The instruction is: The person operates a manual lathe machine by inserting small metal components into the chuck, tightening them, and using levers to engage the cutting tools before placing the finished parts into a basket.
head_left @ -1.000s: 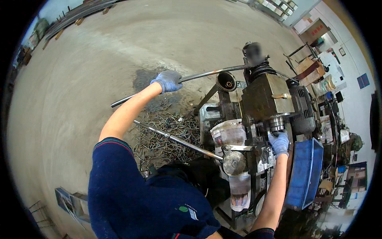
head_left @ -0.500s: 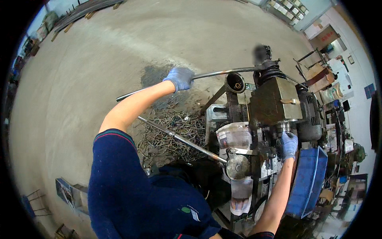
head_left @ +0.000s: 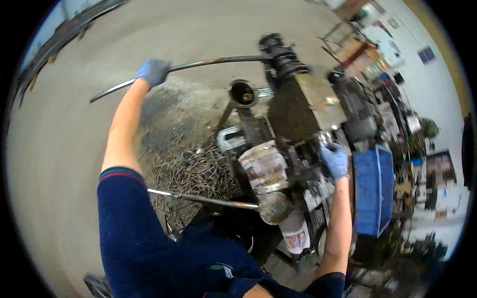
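Grey floor (head_left: 54,164); left hand (head_left: 154,72) grips bar (head_left: 213,61); right hand (head_left: 336,161) at machine (head_left: 295,107).

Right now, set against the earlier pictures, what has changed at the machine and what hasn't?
The left hand has swung the long upper bar away from the lower rod, widening the gap between them. The view shifted too, so the machine appears farther left. Nothing was visibly grasped or released: the left hand keeps the bar, the right hand stays at the spindle.
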{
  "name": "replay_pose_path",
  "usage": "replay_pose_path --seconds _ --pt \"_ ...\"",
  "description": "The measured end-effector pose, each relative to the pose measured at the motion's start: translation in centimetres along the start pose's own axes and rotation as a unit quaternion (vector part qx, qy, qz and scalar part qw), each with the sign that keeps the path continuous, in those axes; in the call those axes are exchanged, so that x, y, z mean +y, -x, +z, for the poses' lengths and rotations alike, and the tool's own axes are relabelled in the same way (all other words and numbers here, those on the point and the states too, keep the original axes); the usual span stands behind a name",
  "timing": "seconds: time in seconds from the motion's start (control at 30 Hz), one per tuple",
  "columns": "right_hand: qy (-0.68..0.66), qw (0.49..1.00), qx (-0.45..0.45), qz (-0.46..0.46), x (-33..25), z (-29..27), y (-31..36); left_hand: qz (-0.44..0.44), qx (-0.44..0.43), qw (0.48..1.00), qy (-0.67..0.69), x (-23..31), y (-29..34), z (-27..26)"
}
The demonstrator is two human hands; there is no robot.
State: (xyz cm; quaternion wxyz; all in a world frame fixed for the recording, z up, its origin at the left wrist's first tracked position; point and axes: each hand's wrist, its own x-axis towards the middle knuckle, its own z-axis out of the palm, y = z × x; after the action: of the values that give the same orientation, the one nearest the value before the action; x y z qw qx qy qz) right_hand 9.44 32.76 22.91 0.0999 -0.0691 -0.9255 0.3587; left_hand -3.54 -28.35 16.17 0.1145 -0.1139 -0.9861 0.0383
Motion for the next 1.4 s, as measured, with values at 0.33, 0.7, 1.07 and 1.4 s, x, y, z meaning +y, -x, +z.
replay_pose_path --seconds 0.33,0.7,1.07,1.4 --pt "0.150 0.975 0.159 -0.049 -3.1 -12.5 17.9 -0.010 0.235 0.905 0.354 12.8 0.2 -0.5" --pt "0.109 0.913 0.272 0.282 13.1 -16.7 42.4 0.211 -0.234 0.942 0.118 28.5 1.1 14.4" --pt "0.403 0.855 0.176 0.273 25.4 -23.1 43.0 0.182 -0.252 0.937 0.159 23.8 2.8 7.1" --pt "0.395 0.738 0.017 0.547 29.8 -25.9 44.8 0.202 -0.384 0.820 0.373 26.1 14.3 -10.0"
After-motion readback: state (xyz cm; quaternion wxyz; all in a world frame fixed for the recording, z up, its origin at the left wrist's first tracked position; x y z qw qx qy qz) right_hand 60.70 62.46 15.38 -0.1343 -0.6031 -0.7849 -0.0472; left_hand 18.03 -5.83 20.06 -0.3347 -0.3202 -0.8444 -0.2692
